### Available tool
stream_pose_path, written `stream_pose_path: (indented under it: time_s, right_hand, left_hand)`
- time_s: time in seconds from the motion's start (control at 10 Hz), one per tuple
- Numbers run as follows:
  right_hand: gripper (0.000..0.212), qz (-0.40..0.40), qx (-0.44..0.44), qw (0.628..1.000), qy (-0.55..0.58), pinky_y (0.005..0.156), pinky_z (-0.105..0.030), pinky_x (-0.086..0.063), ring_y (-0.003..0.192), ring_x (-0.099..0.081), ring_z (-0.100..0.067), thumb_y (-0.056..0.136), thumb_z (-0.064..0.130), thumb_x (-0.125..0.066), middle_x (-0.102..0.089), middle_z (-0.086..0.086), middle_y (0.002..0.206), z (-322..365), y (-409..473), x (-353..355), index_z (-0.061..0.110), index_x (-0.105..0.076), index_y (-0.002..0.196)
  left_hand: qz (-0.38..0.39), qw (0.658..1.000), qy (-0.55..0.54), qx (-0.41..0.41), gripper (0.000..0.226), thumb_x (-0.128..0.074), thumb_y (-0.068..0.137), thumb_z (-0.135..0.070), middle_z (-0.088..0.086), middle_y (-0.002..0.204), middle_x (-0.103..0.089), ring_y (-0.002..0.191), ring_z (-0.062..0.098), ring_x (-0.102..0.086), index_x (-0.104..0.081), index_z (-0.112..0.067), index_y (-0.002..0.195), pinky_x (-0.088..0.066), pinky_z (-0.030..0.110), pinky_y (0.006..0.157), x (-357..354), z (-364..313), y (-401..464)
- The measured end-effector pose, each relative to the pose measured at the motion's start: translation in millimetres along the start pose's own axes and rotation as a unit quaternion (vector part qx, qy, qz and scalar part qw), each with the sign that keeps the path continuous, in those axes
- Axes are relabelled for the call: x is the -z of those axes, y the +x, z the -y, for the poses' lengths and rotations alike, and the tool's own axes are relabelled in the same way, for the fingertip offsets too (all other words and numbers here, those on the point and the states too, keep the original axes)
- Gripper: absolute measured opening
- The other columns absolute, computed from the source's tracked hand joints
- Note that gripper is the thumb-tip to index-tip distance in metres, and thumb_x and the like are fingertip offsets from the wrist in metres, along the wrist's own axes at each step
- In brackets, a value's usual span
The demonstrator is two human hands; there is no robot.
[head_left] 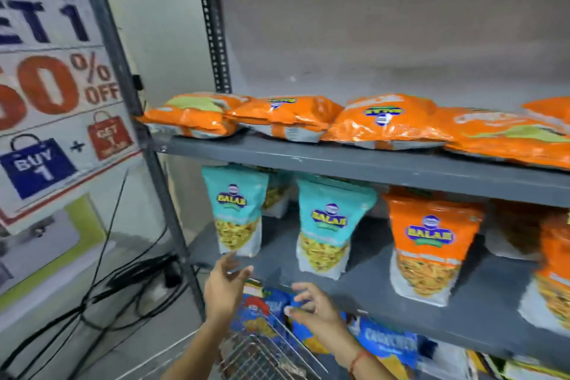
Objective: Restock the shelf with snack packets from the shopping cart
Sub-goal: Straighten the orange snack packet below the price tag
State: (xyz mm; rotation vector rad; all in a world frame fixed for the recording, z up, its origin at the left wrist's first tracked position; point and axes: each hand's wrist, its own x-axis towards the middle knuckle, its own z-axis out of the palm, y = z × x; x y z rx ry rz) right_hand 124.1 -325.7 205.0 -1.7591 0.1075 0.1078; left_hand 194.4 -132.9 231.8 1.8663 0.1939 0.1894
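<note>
Grey metal shelf (354, 163) fills the right and centre of the view, its upright post (172, 210) at left. A sale poster (55, 95) hangs to the left of the post, with black cables (123, 287) lying on the floor below it. Upper level: orange packets (290, 117) lie flat in a row, overlapping one another, from the post rightward to the frame edge. Middle level: packets stand upright at the front, two teal packets (333, 225) at left and an orange standing packet (431, 244) to their right, with more orange ones blurred at the far right; further packets stand behind. Lower level: blue packets (385, 345) visible under the middle board, detail blurred. Wire cart (265, 358) sits at bottom centre, near the viewer, just in front of the shelf; its contents cannot be made out. Left hand (223, 287) is raised above the cart, just below the leftmost teal packet, grip spread open, holding nothing. Right hand (311, 305) is level with the blue packets, grip loosely open, fingers curled; whether it touches a packet cannot be told. A red thread (357, 361) circles the right wrist.
</note>
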Motion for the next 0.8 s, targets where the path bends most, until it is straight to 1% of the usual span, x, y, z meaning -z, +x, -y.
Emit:
stream_pose_path:
  time_s: [0.1, 0.2, 0.3, 0.4, 0.5, 0.6, 0.7, 0.8]
  right_hand:
    - [0.045, 0.015, -0.011, 1.000, -0.011, 0.073, -0.016, -0.047, 0.086, -0.056, -0.014, 0.078, 0.013, -0.074, -0.054, -0.006, 0.107, 7, 57, -26, 0.019, -0.054, 0.117]
    - [0.060, 0.009, -0.027, 0.999, -0.025, 0.086, -0.027, -0.048, 0.106, -0.055, -0.021, 0.077, 0.021, -0.075, -0.052, -0.011, 0.127, 5, 118, -46, 0.019, -0.046, 0.129]
    - [0.087, 0.002, -0.040, 0.999, -0.023, 0.099, -0.036, -0.046, 0.124, -0.048, -0.024, 0.073, 0.022, -0.080, -0.043, -0.007, 0.140, 0, 173, -64, 0.021, -0.029, 0.143]
    - [0.103, 0.010, -0.026, 1.000, 0.015, 0.103, -0.036, -0.045, 0.134, -0.037, -0.020, 0.067, 0.013, -0.083, -0.036, 0.005, 0.140, -9, 216, -81, 0.025, -0.019, 0.146]
    - [0.079, 0.021, 0.004, 0.999, 0.044, 0.091, -0.023, -0.053, 0.123, -0.051, -0.014, 0.065, 0.008, -0.083, -0.050, 0.008, 0.132, -16, 241, -90, 0.033, -0.037, 0.124]
    - [0.063, -0.007, 0.015, 0.999, 0.044, 0.096, -0.037, -0.053, 0.116, -0.059, -0.018, 0.068, 0.007, -0.081, -0.060, -0.008, 0.127, -20, 252, -94, 0.022, -0.047, 0.118]
    - [0.060, 0.008, 0.018, 0.999, 0.047, 0.090, -0.025, -0.053, 0.114, -0.060, -0.011, 0.067, 0.010, -0.081, -0.063, -0.002, 0.123, -19, 259, -92, 0.027, -0.049, 0.114]
    - [0.066, 0.016, 0.017, 0.998, 0.050, 0.097, -0.033, -0.052, 0.118, -0.057, -0.013, 0.066, 0.012, -0.083, -0.060, -0.003, 0.128, -14, 253, -92, 0.029, -0.047, 0.118]
  left_hand:
    - [-0.016, 0.999, -0.003, 0.030, 0.046, -0.079, 0.072, -0.020, 0.018, 0.109, -0.070, 0.093, 0.029, -0.069, -0.060, -0.019, 0.114, -0.055, 0.046, 0.086, 11, 30, 44]
    - [-0.014, 0.997, -0.020, 0.069, 0.047, -0.080, 0.071, -0.023, 0.019, 0.109, -0.068, 0.093, 0.031, -0.068, -0.059, -0.023, 0.112, -0.055, 0.055, 0.087, 12, 65, 86]
    - [0.012, 0.995, -0.018, 0.094, 0.068, -0.079, 0.070, -0.033, 0.017, 0.113, -0.064, 0.102, 0.033, -0.065, -0.049, -0.016, 0.128, -0.053, 0.056, 0.089, 8, 85, 122]
    - [0.029, 0.993, -0.047, 0.109, 0.073, -0.077, 0.074, -0.023, 0.012, 0.121, -0.060, 0.110, 0.031, -0.061, -0.041, -0.014, 0.136, -0.051, 0.053, 0.094, 1, 90, 151]
    - [0.029, 0.991, -0.052, 0.116, 0.068, -0.078, 0.073, -0.017, 0.012, 0.122, -0.063, 0.110, 0.029, -0.062, -0.046, -0.012, 0.133, -0.053, 0.045, 0.092, -6, 91, 170]
    - [0.037, 0.993, -0.066, 0.087, 0.041, -0.077, 0.074, -0.011, 0.017, 0.116, -0.069, 0.105, 0.026, -0.065, -0.061, -0.014, 0.112, -0.053, 0.049, 0.093, -9, 96, 178]
    - [0.048, 0.991, -0.099, 0.072, 0.038, -0.075, 0.075, -0.008, 0.007, 0.114, -0.071, 0.105, 0.021, -0.066, -0.063, -0.018, 0.110, -0.051, 0.051, 0.098, -11, 102, 180]
    - [0.066, 0.990, -0.112, 0.049, 0.044, -0.074, 0.076, -0.010, 0.000, 0.114, -0.072, 0.107, 0.018, -0.066, -0.062, -0.019, 0.117, -0.051, 0.047, 0.098, -11, 102, 174]
